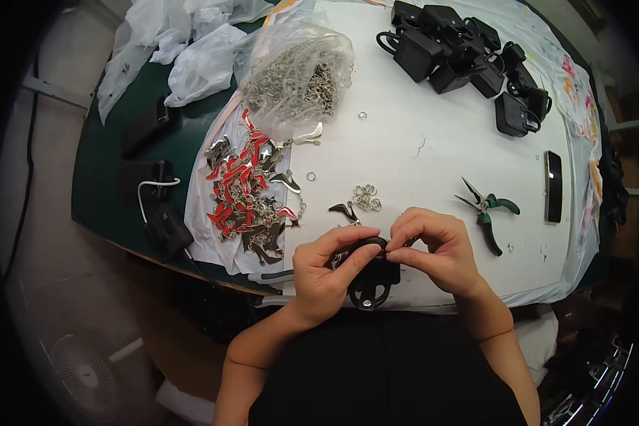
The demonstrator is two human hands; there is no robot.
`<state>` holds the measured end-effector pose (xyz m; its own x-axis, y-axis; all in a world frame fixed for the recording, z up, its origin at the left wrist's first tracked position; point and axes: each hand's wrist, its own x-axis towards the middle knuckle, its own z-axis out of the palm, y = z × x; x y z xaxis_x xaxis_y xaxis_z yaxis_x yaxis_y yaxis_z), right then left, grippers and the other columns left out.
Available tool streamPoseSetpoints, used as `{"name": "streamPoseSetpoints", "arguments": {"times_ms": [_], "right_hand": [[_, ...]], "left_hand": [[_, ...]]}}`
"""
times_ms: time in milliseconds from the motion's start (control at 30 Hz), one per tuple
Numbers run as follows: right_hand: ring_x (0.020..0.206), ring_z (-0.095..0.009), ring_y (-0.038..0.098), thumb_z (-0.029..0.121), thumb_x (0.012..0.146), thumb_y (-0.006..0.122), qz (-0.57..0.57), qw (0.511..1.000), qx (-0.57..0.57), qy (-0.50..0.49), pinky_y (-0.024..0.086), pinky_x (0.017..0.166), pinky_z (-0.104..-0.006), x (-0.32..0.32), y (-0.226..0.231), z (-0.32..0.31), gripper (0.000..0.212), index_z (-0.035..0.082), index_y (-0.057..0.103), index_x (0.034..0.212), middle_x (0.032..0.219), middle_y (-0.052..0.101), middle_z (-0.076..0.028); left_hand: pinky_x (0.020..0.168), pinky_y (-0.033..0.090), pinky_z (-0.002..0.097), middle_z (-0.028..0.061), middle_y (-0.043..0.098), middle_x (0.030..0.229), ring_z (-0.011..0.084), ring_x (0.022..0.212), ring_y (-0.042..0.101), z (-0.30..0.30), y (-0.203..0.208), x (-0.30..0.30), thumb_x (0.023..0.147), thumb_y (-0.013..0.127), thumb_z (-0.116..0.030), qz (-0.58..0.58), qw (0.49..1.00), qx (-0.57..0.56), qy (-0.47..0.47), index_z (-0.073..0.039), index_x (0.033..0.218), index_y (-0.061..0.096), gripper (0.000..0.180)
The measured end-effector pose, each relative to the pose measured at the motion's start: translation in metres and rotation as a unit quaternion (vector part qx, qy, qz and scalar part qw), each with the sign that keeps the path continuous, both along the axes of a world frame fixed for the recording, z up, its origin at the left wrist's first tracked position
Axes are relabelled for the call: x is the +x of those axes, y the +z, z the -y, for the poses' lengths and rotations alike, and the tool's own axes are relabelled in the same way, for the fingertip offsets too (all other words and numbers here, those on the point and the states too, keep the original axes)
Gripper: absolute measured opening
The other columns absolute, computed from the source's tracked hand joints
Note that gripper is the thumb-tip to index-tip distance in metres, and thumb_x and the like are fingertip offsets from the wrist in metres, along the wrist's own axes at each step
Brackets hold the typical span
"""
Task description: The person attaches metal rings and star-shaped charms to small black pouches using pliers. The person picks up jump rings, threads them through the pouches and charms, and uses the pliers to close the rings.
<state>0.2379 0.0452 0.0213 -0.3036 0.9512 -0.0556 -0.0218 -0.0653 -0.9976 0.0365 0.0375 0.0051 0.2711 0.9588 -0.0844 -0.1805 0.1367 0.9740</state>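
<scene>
My left hand (331, 273) is closed, thumb and index finger pinching the black strap (377, 242) of a small black bag-like item (385, 275). That item rests at the table's near edge, with a round black loop and a shiny metal spot low on it. My right hand (437, 250) pinches at the same strap; the small piece between its fingertips is too hidden to name. Just beyond my hands lie a dark high-heel shoe charm (343, 210) and a small heap of metal rings (366, 198). Green-handled long-nose pliers (485, 211) lie to the right with their jaws apart.
A pile of red and silver shoe charms (243, 188) spreads at left, below a clear bag of chains (298, 78). Several black bag-like items (440, 53) are heaped far right. A phone (553, 186) lies at the right; grey handles (273, 276) poke out beside my left hand.
</scene>
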Motion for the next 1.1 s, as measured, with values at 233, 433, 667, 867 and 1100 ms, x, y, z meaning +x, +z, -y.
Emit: {"name": "streamPoseSetpoints", "arguments": {"times_ms": [233,433,667,867,1100], "right_hand": [[0.08,-0.013,0.065,0.001,0.083,0.073,-0.034,0.997,-0.048,-0.049,0.052,0.071,-0.026,-0.005,-0.005,0.006,0.009,0.0,0.07,0.092,0.089,0.068,-0.007],[0.074,-0.016,0.065,0.0,0.08,0.076,0.146,0.964,0.211,-0.063,0.051,0.062,-0.025,-0.005,-0.008,0.004,0.021,0.002,0.074,0.1,0.086,0.068,-0.009],[0.073,-0.015,0.065,-0.001,0.078,0.078,0.094,0.983,0.144,-0.057,0.051,0.063,-0.0244,-0.002,-0.01,0.005,0.023,0.003,0.075,0.101,0.087,0.069,-0.009],[0.074,-0.015,0.067,-0.001,0.079,0.078,0.097,0.98,0.161,-0.072,0.051,0.064,-0.0239,0.001,-0.01,0.008,0.02,0.002,0.075,0.099,0.085,0.069,-0.009],[0.08,-0.014,0.066,0.001,0.082,0.076,0.027,0.999,0.002,-0.031,0.052,0.073,-0.026,0.008,0.001,0.005,0.015,0.0,0.071,0.095,0.085,0.068,-0.008]], "left_hand": [[0.081,0.053,0.0237,0.0116,0.072,0.098,0.012,0.088,0.068,-0.001,-0.007,-0.002,0.084,0.073,0.005,-0.07,0.99,0.123,-0.018,0.006,0.107,0.069,0.023],[0.07,0.054,0.0239,0.0116,0.074,0.089,0.0135,0.077,0.069,0.0,-0.009,0.005,0.081,0.077,0.001,-0.093,0.988,0.109,0.053,0.003,0.105,0.071,0.025],[0.074,0.055,0.0258,0.0143,0.073,0.093,0.0168,0.081,0.07,-0.002,-0.004,0.002,0.084,0.074,0.003,-0.164,0.958,0.234,0.028,0.005,0.11,0.068,0.027],[0.065,0.054,0.0283,0.0161,0.072,0.087,0.0219,0.073,0.07,-0.005,-0.001,0.006,0.081,0.077,0.0,-0.17,0.934,0.315,0.018,0.004,0.11,0.068,0.03],[0.062,0.055,0.0286,0.015,0.072,0.085,0.023,0.072,0.071,-0.01,-0.001,0.009,0.078,0.08,0.001,-0.177,0.909,0.376,-0.003,0.003,0.107,0.068,0.032]]}}
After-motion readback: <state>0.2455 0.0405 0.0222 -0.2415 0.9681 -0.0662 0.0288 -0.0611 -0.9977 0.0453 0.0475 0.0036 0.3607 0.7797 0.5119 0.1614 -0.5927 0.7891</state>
